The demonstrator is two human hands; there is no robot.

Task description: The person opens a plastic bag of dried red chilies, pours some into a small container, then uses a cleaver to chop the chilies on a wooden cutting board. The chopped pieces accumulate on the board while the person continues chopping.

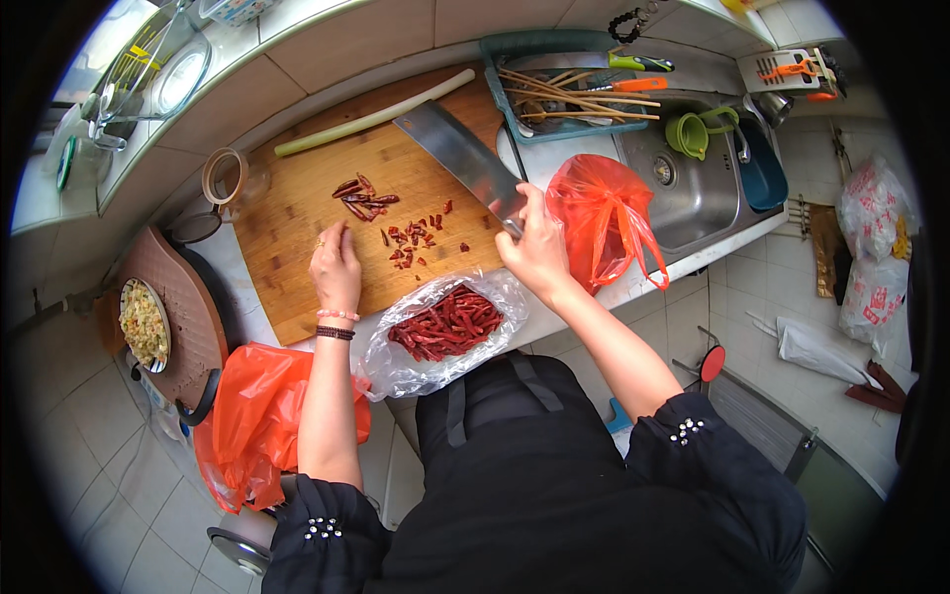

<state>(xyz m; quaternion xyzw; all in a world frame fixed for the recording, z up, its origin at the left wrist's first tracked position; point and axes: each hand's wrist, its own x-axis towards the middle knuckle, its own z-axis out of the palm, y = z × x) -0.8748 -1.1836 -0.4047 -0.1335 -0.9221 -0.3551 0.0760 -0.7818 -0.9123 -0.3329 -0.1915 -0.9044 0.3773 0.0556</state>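
My right hand (536, 245) grips the handle of a cleaver (464, 157), whose broad blade reaches across the right part of a wooden cutting board (297, 260). Over the board's left front part is my left hand (335, 260), fingers bent together; whether something is between them is hidden. Just beyond it lies a small pile of whole dried red chilies (365, 197). Cut chili pieces (410, 241) are scattered between my hands. At the board's front edge, a clear plastic bag (386, 375) lies open around many dried chilies (449, 323).
A long pale green stalk (375, 113) lies along the board's back. Right are a blue-green basket (571, 134) of chopsticks and knives, a red plastic bag (601, 215) and a steel sink (690, 208). Left, a bowl of fried rice (145, 324) stands on an electric griddle (185, 297).
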